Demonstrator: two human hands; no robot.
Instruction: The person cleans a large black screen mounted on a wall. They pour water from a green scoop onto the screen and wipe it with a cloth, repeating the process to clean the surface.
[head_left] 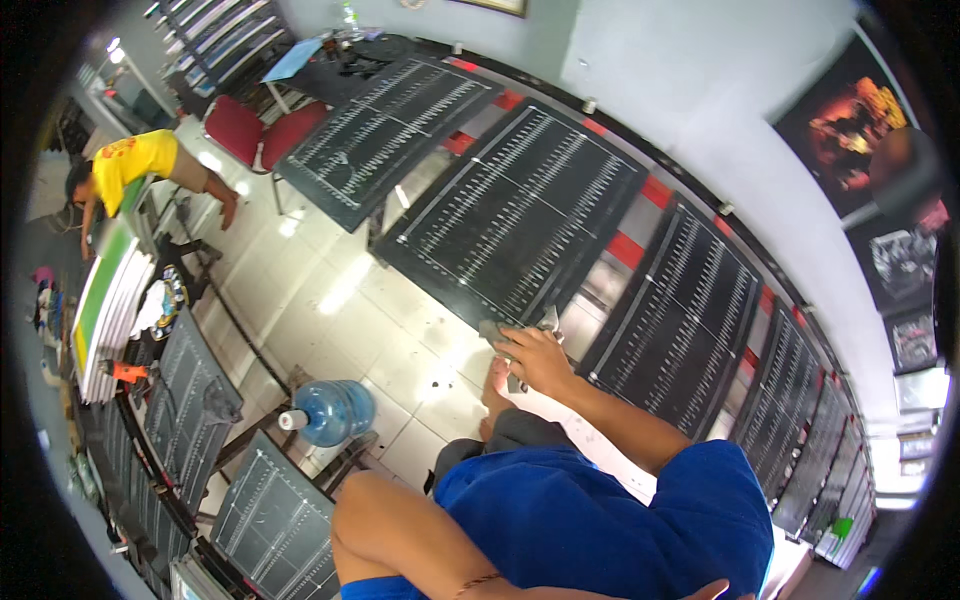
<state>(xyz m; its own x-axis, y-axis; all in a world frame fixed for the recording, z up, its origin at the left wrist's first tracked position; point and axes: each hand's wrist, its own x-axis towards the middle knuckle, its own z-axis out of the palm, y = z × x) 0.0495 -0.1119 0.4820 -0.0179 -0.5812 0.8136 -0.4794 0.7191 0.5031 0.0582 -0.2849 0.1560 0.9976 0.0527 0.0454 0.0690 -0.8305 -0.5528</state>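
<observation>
My right hand (540, 358) reaches forward and is closed on a crumpled grey cloth (490, 331). It presses the cloth at the near corner of a black board (500, 220) with rows of white, ruler-like marks and thin crossing lines. Some of the cloth sticks up past my fingers. My left arm is bent across my blue shirt, with a dark braided band at the wrist. Of my left hand (712, 589) only stretched fingers show at the lower edge; the rest is cut off, and nothing is seen in it.
More marked black boards (690, 310) run along the wall, red and grey strips between them. To the left are a blue water bottle (337, 412), smaller boards (275, 515), an orange-handled tool (125, 371) and red chairs (235, 131). A person in yellow (135, 165) bends over at far left.
</observation>
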